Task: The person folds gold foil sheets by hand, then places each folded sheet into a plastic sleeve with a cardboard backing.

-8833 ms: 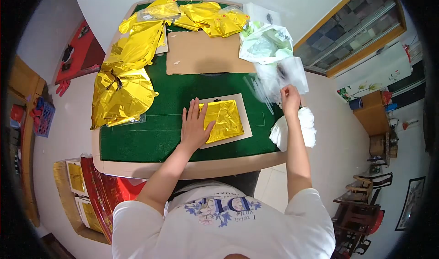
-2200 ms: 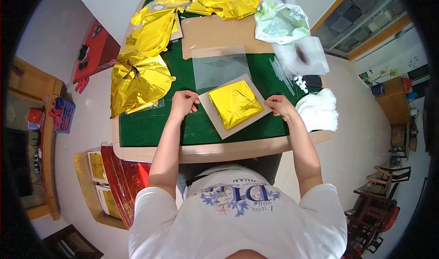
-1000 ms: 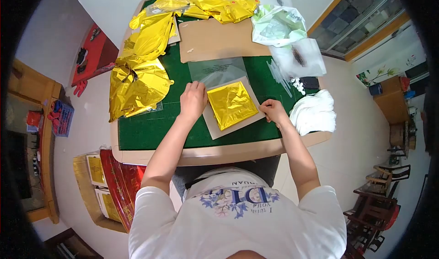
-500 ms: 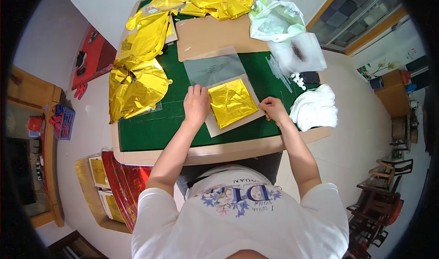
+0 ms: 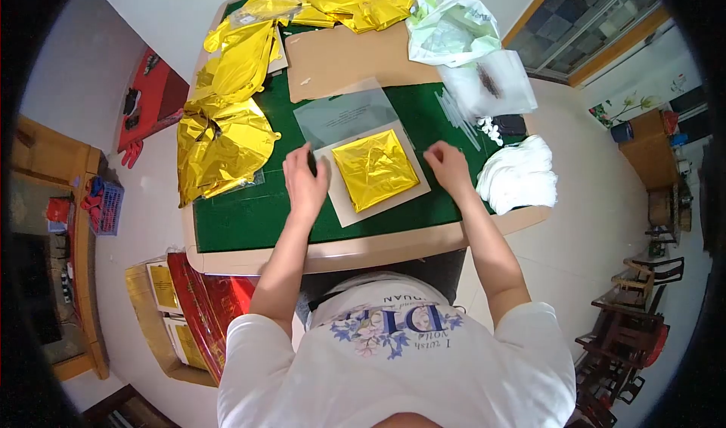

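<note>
A folded square of gold foil (image 5: 376,172) lies on a sheet of light brown cardboard (image 5: 342,212) on the table in front of me. Beyond it stretches a clear plastic sleeve (image 5: 340,118) with small print; how far it reaches over the cardboard is hard to tell. My left hand (image 5: 305,184) is at the cardboard's left edge, its thumb apart from the fingers and nothing held. To the right of the cardboard, my right hand (image 5: 449,169) hovers with loosely bent fingers, slightly blurred, and I see nothing in it.
Crumpled gold foil pieces (image 5: 227,144) line the table's left and far sides. A larger cardboard sheet (image 5: 355,61) lies beyond the sleeve. On the right are a plastic bag (image 5: 454,38), clear strips (image 5: 456,118), a black object (image 5: 510,126) and a white stack (image 5: 520,177).
Both hands have come off the cardboard's edges and moved a little outward; the right hand has risen away. Foil square and cardboard look slightly shifted left with the view.
</note>
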Motion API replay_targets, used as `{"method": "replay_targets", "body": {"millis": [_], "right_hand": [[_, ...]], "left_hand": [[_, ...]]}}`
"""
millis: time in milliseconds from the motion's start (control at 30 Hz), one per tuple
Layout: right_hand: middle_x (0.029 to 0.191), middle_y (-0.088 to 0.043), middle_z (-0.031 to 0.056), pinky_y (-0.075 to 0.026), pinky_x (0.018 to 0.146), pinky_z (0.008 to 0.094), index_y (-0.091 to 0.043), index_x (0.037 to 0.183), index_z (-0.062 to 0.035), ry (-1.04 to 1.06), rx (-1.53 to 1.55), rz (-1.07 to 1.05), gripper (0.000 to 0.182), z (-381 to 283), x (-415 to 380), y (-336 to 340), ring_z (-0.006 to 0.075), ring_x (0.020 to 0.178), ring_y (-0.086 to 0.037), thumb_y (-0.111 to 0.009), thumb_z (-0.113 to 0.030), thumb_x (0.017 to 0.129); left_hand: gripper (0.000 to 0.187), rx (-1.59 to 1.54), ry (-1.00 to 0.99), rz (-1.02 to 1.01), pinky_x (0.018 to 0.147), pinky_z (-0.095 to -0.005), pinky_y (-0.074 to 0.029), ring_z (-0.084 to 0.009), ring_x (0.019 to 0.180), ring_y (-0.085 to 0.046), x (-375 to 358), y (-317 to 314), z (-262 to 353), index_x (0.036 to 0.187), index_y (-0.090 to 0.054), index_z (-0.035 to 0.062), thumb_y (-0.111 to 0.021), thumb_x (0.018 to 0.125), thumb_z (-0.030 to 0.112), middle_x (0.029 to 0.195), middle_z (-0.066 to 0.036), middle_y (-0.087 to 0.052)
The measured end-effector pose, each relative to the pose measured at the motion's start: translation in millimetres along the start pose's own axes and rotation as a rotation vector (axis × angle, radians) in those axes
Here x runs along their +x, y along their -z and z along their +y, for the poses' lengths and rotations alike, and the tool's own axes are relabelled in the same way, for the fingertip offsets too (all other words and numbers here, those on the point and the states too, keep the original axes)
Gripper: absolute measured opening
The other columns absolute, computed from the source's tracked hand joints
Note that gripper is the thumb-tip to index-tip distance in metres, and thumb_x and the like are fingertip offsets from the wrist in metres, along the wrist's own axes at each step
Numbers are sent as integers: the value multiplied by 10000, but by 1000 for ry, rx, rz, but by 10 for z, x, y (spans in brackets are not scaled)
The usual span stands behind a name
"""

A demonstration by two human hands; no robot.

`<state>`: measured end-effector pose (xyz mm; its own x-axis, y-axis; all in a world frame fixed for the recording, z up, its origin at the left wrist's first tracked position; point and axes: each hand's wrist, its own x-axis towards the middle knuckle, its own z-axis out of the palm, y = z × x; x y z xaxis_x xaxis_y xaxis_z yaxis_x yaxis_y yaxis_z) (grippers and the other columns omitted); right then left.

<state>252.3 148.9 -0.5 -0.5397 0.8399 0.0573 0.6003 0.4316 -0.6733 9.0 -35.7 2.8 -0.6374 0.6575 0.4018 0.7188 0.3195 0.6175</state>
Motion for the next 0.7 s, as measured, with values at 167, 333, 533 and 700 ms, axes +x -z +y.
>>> {"method": "replay_targets", "body": {"millis": [167,333,533,700], "right_hand": [[800,-682,155,-517,672,384,-674,878,-25,-200,213,-18,212,-137,542,-237,312,739,-662,-651,-232,841],[680,-659,71,-485,526,287,-673,863,1,-78,51,-40,199,-14,544,-319,152,542,-605,-670,-197,841],[691,-655,53,-461,505,275,-670,855,3,-232,387,-170,172,-120,313,-133,134,539,-588,-667,-168,838],[690,-635,22,-404,458,219,-649,867,-3,-334,461,-235,144,-245,151,-49,74,513,-547,-648,-147,867]], "left_hand": [[457,-260,355,-166,796,-346,-510,-240,859,-639,201,-70,-113,1280,-516,-36,-599,871,148,982,-140,-659],[504,-309,398,-201,773,-337,-524,-244,826,-674,261,-91,-53,1317,-476,-50,-579,867,153,927,-153,-686],[491,-176,430,-227,795,-325,-524,-238,900,-672,194,-22,-114,1332,-484,-11,-597,884,154,968,-141,-695],[412,-235,436,-253,783,-353,-518,-274,833,-682,248,54,-63,1204,-575,-62,-588,854,154,898,-174,-697]]}}
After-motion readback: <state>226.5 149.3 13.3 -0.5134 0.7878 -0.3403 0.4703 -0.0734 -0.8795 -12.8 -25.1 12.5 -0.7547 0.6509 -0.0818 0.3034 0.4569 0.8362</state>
